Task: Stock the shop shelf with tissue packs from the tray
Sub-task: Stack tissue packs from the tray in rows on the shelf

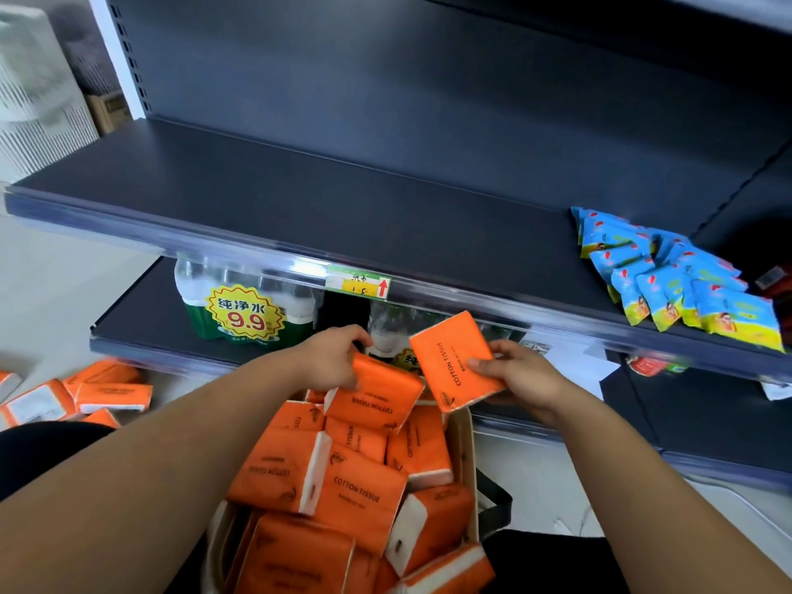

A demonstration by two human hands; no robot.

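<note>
While packs are being lifted: pick-up step.
Left hand: curled round tissue pack atop near tray.
Right hand: second pack gripped, raised.
Next: placing on far shelf needed.

Glossy orange plastic-wrapped tissue packs; matt dark metal shelf.

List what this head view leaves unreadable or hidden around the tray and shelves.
Tray: head view; floor buried under orange tissue packs, near end cut by the bottom edge.
Price tag: head view; handwriting too small and blurred.
Water bottles: head view; tops hidden behind the upper shelf's rail.
Floor packs: head view; blurred, some cut by the left edge.
</note>
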